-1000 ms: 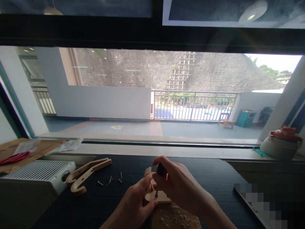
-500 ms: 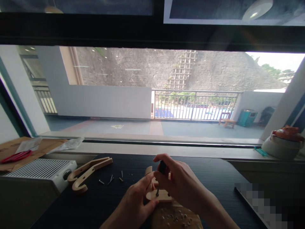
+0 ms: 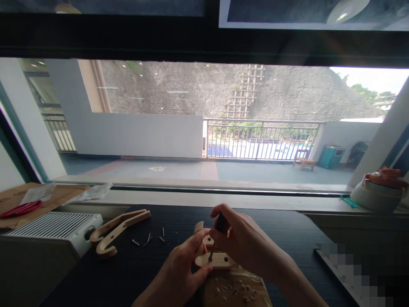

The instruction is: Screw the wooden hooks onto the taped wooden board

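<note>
My right hand [image 3: 238, 230] is closed around the dark handle of a screwdriver [image 3: 220, 222]. Its thin shaft points down, with the tip at a hole in a pale wooden piece [image 3: 217, 260]. A second dark hole shows to the right of the tip. My left hand [image 3: 183, 260] grips the left end of that wooden assembly, thumb along the near edge and fingers behind. Another wooden part [image 3: 198, 228] rises behind the left fingers. Below lies a brown board [image 3: 238, 279] with several small metal pieces [image 3: 238, 290] scattered on it.
Two curved wooden pieces [image 3: 119, 232] and several loose screws [image 3: 148, 239] lie left on the black table [image 3: 271, 230]. A white slatted heater [image 3: 57, 226] borders the table's left side. Red scissors [image 3: 22, 209] rest on cardboard; a pot [image 3: 378, 192] stands on the right sill.
The screwdriver handle and my right hand have shifted slightly to the right, tilting the shaft a little more. My left hand keeps its hold on the wooden piece.
</note>
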Action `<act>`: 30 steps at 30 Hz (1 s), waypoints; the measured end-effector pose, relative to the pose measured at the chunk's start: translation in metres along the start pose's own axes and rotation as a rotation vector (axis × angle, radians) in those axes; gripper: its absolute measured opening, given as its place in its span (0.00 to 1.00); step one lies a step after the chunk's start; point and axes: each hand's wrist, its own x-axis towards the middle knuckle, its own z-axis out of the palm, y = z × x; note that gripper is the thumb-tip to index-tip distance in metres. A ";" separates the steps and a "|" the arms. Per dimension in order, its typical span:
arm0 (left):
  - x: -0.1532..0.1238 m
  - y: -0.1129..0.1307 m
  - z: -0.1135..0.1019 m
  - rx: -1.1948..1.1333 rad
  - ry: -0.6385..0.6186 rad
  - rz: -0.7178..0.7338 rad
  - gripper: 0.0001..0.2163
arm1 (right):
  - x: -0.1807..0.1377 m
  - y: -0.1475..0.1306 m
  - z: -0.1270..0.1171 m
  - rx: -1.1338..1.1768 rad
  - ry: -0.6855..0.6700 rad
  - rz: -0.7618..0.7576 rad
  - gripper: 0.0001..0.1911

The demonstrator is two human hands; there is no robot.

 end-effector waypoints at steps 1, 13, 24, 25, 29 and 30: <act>0.000 -0.001 0.000 0.001 0.003 -0.006 0.27 | -0.001 0.001 -0.001 0.010 -0.013 -0.016 0.09; 0.000 0.001 -0.001 -0.003 -0.008 -0.016 0.28 | 0.001 0.000 0.000 -0.098 0.060 0.071 0.07; 0.000 0.001 0.000 -0.002 0.014 -0.003 0.28 | 0.000 0.000 0.001 -0.069 0.051 -0.003 0.05; 0.000 0.001 0.000 0.000 0.013 -0.005 0.28 | 0.001 0.000 0.003 -0.094 0.068 0.012 0.05; 0.000 0.000 0.000 0.012 0.008 -0.020 0.29 | 0.003 0.000 0.006 -0.137 0.090 0.062 0.06; 0.000 0.000 0.000 0.011 0.007 -0.022 0.29 | 0.002 0.000 0.006 -0.136 0.088 0.064 0.06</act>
